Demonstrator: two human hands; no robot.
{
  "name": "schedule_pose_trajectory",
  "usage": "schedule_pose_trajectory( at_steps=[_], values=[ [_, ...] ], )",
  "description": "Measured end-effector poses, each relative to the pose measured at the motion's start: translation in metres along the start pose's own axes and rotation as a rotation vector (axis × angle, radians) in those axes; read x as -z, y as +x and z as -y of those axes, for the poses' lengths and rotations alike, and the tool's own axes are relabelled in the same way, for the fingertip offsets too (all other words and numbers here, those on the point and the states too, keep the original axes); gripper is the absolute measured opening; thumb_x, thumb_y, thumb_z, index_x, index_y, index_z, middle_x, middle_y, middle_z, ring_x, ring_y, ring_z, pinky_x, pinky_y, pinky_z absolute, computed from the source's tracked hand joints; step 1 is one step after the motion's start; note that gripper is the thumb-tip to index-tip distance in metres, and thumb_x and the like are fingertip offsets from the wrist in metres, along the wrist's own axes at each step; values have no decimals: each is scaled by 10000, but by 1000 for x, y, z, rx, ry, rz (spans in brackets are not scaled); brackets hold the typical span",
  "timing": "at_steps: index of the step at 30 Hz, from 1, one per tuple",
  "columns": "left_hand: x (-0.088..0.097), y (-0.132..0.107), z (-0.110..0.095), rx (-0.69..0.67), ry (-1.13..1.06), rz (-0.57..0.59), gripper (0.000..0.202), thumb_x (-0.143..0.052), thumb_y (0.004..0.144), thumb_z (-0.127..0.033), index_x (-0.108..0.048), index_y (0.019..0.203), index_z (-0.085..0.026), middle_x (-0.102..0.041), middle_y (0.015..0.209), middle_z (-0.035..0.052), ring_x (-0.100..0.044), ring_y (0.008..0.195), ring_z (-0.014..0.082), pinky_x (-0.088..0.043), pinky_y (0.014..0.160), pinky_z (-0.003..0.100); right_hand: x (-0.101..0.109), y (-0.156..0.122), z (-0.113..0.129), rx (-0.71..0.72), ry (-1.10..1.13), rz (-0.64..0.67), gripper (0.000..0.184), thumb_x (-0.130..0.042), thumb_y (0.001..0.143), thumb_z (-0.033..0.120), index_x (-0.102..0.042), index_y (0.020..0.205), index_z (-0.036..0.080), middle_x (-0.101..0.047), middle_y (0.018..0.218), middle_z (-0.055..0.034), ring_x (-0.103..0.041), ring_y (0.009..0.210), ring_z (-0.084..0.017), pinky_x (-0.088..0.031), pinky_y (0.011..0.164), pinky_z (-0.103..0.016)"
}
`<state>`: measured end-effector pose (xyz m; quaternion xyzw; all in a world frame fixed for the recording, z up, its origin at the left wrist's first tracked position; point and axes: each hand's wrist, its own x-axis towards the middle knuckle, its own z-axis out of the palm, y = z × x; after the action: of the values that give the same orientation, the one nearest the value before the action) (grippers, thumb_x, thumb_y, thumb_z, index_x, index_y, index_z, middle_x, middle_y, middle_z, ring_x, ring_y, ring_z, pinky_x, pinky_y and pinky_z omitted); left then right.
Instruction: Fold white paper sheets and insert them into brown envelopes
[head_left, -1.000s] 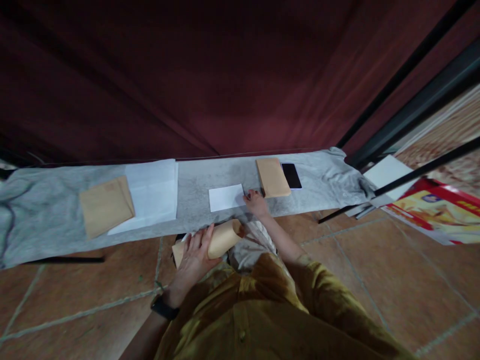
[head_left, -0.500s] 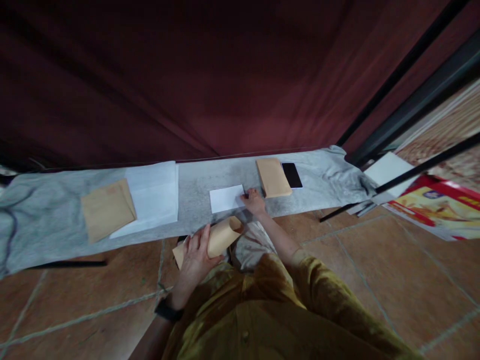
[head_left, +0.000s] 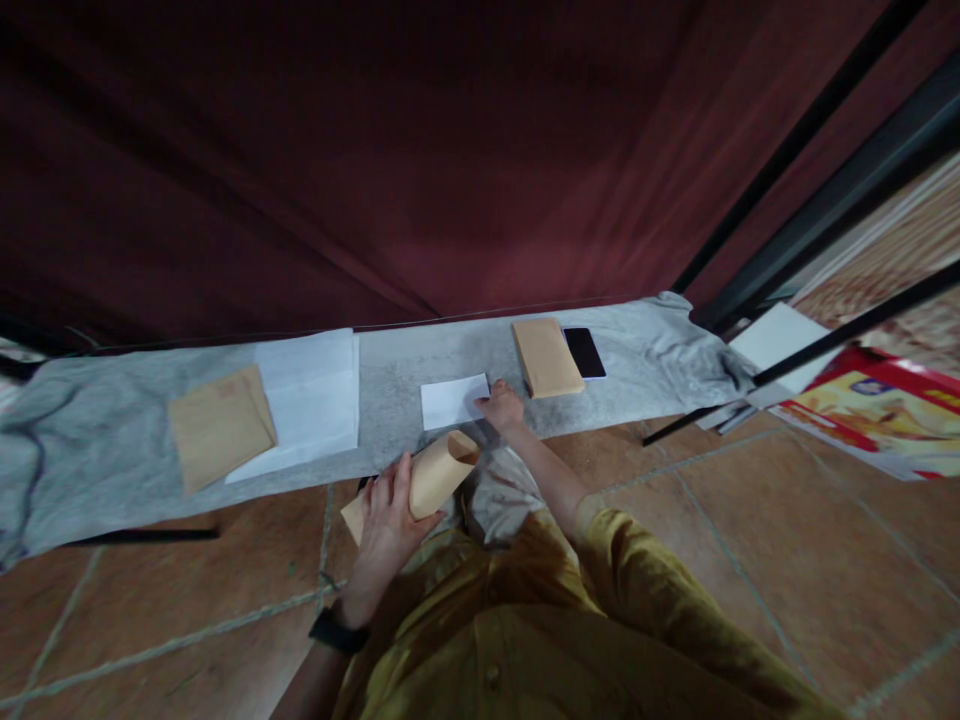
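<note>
My left hand (head_left: 388, 519) is wrapped round a brown paper envelope (head_left: 433, 472), held bowed open with its mouth toward the grey cloth. My right hand (head_left: 500, 406) reaches forward and rests on the right edge of a small white folded sheet (head_left: 450, 400) lying on the grey cloth (head_left: 420, 350). The fingers curl down on the sheet's edge; whether they pinch it is unclear. A black watch sits on my left wrist.
On the cloth lie a stack of brown envelopes (head_left: 547, 356) with a black phone (head_left: 583, 351) beside it, white sheets (head_left: 309, 393) and more brown envelopes (head_left: 219, 425) at left. A dark red curtain hangs behind. Black bars, a white board (head_left: 775, 338) and a colourful poster (head_left: 877, 408) lie right.
My right hand has slid slightly left onto the white sheet's edge. The envelope in my left hand has shifted a little left and down.
</note>
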<state>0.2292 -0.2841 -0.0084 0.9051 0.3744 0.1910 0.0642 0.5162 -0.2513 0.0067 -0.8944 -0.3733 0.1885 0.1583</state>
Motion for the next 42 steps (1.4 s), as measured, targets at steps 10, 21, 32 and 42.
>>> schedule_pose_trajectory(
  at_steps=[10,21,32,42],
  values=[
    [-3,1,4,31,-4,10,1109,-781,754,-435,-152,1624,-154,-539,1384,201,-520,1271,396,-425,1085,542,-8,-4,2,9,-4,-56,422,-609,935,343,-560,1267,88,-666,1278,-216,-644,1181,-308,-490,970,-381],
    [-5,-2,8,41,-4,19,1112,-769,768,-416,-108,1628,-171,-541,1375,189,-517,1281,386,-428,1078,529,-13,-7,6,-20,82,-111,362,-674,862,293,-616,1179,128,-687,1210,-193,-659,1144,-295,-498,949,-358],
    [-3,-2,11,63,-29,-3,1073,-743,788,-455,-138,1626,-165,-532,1384,193,-514,1266,383,-432,1075,525,-9,-10,-37,144,514,-84,201,-586,829,243,-661,1010,201,-732,929,-7,-657,855,-162,-503,763,-240],
    [6,12,19,71,0,-6,1069,-743,788,-451,-144,1626,-164,-479,1455,227,-449,1370,400,-285,1168,614,14,-45,-79,213,1034,-184,379,-577,823,410,-654,1106,170,-742,997,-80,-655,887,-212,-534,820,-341]
  ],
)
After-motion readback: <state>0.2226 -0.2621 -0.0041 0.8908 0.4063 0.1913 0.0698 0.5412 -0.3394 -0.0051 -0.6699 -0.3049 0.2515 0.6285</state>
